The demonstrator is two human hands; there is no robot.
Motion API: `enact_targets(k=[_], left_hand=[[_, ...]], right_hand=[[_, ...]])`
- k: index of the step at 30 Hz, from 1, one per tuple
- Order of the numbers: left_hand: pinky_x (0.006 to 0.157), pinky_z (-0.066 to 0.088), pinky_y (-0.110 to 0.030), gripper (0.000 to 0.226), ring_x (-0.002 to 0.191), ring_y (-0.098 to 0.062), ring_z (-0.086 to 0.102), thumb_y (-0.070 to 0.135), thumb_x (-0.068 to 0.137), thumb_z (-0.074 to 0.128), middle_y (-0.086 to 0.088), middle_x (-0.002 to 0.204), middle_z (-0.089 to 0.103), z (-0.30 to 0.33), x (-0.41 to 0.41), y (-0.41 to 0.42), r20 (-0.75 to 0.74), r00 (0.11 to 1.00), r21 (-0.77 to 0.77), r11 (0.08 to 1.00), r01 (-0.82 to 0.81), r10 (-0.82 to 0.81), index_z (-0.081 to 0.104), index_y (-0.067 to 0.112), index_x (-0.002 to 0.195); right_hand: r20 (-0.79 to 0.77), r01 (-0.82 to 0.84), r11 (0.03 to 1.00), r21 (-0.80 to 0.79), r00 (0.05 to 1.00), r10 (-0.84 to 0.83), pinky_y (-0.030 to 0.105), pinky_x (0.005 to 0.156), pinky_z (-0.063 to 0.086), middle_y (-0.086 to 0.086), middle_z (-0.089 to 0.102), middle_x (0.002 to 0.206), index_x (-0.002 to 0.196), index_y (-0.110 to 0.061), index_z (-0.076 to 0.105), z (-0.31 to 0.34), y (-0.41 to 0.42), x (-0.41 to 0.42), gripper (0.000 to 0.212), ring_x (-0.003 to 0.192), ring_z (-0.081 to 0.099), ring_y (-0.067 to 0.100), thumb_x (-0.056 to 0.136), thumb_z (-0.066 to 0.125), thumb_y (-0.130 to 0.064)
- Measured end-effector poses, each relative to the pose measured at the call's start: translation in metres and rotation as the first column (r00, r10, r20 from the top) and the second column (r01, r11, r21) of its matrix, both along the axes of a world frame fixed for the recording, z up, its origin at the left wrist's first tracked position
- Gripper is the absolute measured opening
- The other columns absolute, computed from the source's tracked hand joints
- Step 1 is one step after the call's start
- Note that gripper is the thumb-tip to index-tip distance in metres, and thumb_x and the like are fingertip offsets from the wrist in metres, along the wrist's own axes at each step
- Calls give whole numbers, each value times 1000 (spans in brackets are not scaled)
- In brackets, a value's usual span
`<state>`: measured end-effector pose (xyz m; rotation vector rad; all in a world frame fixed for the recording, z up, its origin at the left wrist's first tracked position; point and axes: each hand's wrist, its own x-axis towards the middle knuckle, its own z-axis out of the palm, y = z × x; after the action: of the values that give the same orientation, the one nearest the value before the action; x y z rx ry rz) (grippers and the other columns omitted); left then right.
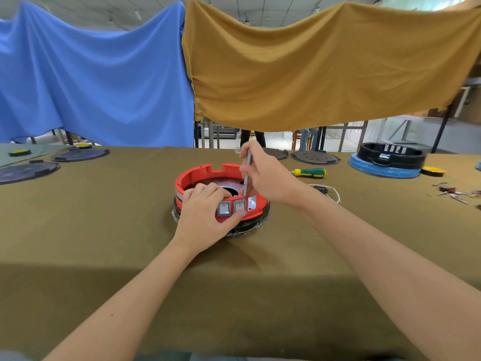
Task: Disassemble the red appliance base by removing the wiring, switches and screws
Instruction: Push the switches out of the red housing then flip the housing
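The red appliance base sits upside down on a black ring in the middle of the olive table. Two grey rocker switches sit side by side in its near wall. My left hand grips that near wall, fingers curled over the rim and thumb under the switches. My right hand holds a thin grey metal tool upright like a pen, its tip down at the top edge of the right switch. A loose white wire with a black part lies on the cloth to the right.
A green-and-yellow screwdriver lies right of the base. Dark round plates rest at far left and back middle. A black-and-blue appliance base stands at back right, with small loose parts near the right edge. Blue and mustard cloths hang behind.
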<state>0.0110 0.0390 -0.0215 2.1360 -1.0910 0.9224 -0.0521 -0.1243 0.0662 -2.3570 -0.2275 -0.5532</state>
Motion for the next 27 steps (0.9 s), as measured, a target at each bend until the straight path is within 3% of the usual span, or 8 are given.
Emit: enact_targets(k=[3, 7, 10, 13, 15, 22, 27], left_hand=[[88, 32, -32, 47, 93, -15, 51, 63, 81, 55, 9, 92, 59, 0, 1, 0, 0, 1000, 7, 1000, -3, 3, 66, 21, 95], [89, 34, -34, 49, 94, -15, 51, 65, 80, 54, 9, 93, 60, 0, 1, 1, -10, 1000, 13, 1000, 0, 1, 66, 20, 96], [90, 34, -33, 50, 94, -15, 51, 65, 80, 53, 8, 94, 61, 0, 1, 1, -17, 1000, 8, 1000, 0, 0, 67, 19, 96], [88, 33, -34, 49, 93, -16, 52, 64, 80, 53, 8, 92, 61, 1, 1, 0, -7, 1000, 1, 1000, 2, -2, 67, 20, 95], [86, 30, -32, 47, 92, -16, 52, 63, 81, 53, 9, 91, 60, 1, 0, 0, 1, 1000, -3, 1000, 5, -5, 68, 20, 95], [84, 28, -30, 39, 90, -16, 50, 58, 81, 62, 10, 88, 58, -1, 2, 0, 7, 1000, -11, 1000, 3, -3, 68, 21, 93], [83, 26, -28, 43, 89, -14, 49, 62, 81, 58, 11, 88, 58, -1, 3, -1, 13, 1000, -21, 1000, 6, -6, 68, 21, 92]], right_hand=[[-120, -5, 996, -88, 993, -6, 33, 53, 55, 4, 55, 80, 111, -16, 37, 12, 0, 10, 7, 56, 62, 10, 105, 38, -12], [-270, -8, 994, -113, 963, -23, 62, 78, 54, 16, 54, 87, 110, -16, 39, 21, 6, 22, 7, 71, 55, 26, 104, 41, -12], [-217, 5, 996, -84, 976, -23, 64, 77, 53, 14, 53, 83, 108, -18, 40, 16, 7, 21, 8, 71, 54, 27, 104, 41, -12], [-91, 6, 995, 105, 996, 4, 60, 68, 57, 9, 51, 81, 103, -24, 40, 2, 3, 10, 15, 63, 62, 26, 104, 40, -9], [-22, -1, 989, 150, 1000, 4, 55, 66, 59, 6, 50, 82, 100, -28, 39, -6, 1, 4, 20, 59, 67, 20, 105, 39, -9], [76, 36, 995, 95, 996, -43, 50, 68, 59, 6, 54, 85, 106, -24, 39, -15, 2, 1, 16, 66, 70, 18, 104, 38, -8], [81, 27, 1000, -15, 996, -26, 19, 53, 52, 9, 57, 81, 105, -21, 42, -12, 8, 4, 16, 72, 67, 30, 102, 40, -5]])
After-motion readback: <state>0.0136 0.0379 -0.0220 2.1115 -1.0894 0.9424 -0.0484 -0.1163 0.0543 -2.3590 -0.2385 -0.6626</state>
